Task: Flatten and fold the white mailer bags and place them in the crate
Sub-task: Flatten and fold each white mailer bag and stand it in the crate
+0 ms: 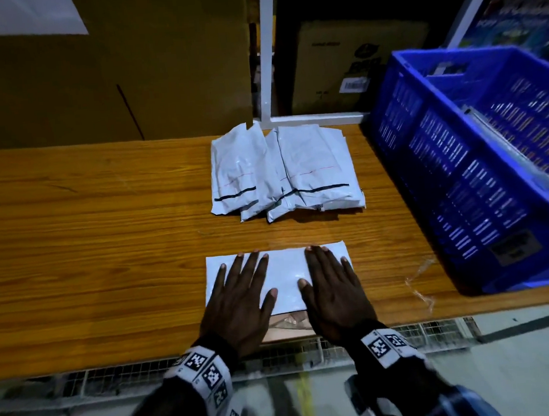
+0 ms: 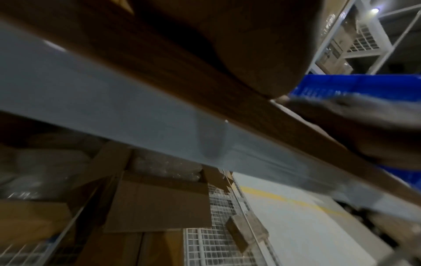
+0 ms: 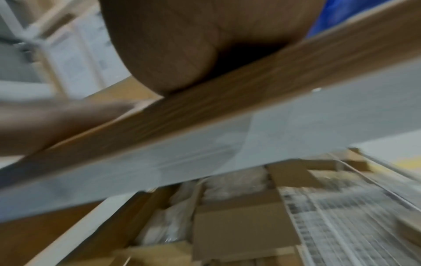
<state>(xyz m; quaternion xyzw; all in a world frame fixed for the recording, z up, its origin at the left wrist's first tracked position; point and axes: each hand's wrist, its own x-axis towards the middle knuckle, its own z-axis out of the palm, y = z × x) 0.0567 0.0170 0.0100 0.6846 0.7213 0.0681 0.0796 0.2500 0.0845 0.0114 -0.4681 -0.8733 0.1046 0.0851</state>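
Note:
A white mailer bag [image 1: 283,274] lies flat near the front edge of the wooden table [image 1: 88,242]. Both hands press on it with straight, spread fingers: my left hand [image 1: 237,296] on its left half, my right hand [image 1: 334,290] on its right half. A pile of several crumpled white mailer bags [image 1: 281,171] sits farther back at the table's middle. The blue crate [image 1: 480,172] stands at the right end of the table. In the wrist views only the heels of the palms on the table edge show: the left palm [image 2: 262,45] and the right palm [image 3: 173,45].
A large cardboard box [image 1: 104,67] stands behind the table on the left. A white shelf frame [image 1: 266,54] with a box behind it rises at the back. A scrap of clear plastic [image 1: 420,281] lies by the crate. Below the table are cartons [image 2: 159,203] and wire mesh.

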